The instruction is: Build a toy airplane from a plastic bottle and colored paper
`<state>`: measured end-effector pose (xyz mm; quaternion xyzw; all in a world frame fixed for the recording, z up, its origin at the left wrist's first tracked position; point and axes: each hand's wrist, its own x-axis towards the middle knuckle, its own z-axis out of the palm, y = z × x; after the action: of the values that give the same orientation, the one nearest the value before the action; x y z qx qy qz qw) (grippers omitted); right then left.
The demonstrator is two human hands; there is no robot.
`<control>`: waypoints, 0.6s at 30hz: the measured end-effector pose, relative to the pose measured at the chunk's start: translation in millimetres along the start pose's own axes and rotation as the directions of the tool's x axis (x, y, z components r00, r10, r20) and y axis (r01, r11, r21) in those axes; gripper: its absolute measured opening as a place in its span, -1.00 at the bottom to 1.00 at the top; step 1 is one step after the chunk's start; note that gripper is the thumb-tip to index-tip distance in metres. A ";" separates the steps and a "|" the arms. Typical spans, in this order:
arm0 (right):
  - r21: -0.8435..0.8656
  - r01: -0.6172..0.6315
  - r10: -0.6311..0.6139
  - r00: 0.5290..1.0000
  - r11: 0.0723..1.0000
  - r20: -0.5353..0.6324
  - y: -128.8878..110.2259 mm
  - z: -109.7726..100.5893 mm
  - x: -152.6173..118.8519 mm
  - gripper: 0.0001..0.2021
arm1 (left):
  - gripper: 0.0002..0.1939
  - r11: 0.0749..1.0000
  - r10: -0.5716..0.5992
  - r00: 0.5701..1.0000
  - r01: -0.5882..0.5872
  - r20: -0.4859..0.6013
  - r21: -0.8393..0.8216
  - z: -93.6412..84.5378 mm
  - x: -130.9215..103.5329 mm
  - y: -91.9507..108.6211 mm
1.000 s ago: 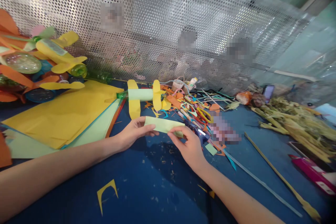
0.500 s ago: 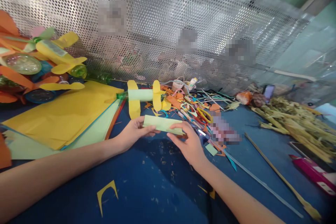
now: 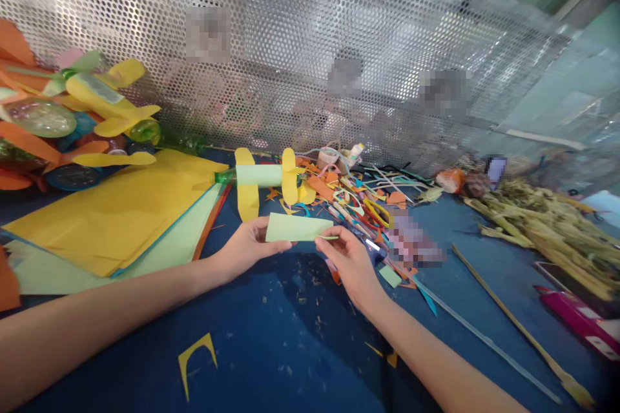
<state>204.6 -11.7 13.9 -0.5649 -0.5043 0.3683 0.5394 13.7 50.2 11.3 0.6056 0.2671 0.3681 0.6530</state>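
A pale green strip of paper [image 3: 296,228] is held level above the blue table between both hands. My left hand [image 3: 252,242] grips its left end, thumb along the lower edge. At the other end my right hand [image 3: 345,250] pinches the strip's lower right corner, where the edge looks folded over. Just behind the strip lies a bottle plane [image 3: 259,174], wrapped in pale green paper with yellow paper wings and a green bottle neck pointing left.
Stacked yellow and green paper sheets [image 3: 130,206] lie at left, below several finished bottle planes [image 3: 97,103]. Coloured scraps and tools [image 3: 349,193] are heaped behind my right hand. A thin stick [image 3: 513,319], a magenta box cutter [image 3: 576,319] and dried husks [image 3: 547,219] lie at right.
The right hand's fingers have shifted on the paper strip, from its upper right face down to the corner. The strip's right end now shows a folded edge. The left hand stays nearly in place.
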 end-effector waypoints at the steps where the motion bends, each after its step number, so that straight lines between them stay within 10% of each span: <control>1: 0.004 -0.005 0.005 1.000 1.000 0.004 -0.4 -0.2 0.0 -0.77 | -0.64 1.000 0.006 1.000 -0.006 0.014 -0.005 0.3 0.1 0.5; 18: -0.011 0.043 -0.043 0.999 0.999 0.027 -5.4 -0.2 0.3 -0.77 | -0.70 0.992 -0.097 0.992 0.090 -0.076 -0.089 -2.7 1.7 -6.6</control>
<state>203.9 -11.9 19.3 -0.5521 -0.5255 0.3613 0.5371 13.6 53.2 4.6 0.5486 0.3051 0.3723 0.6837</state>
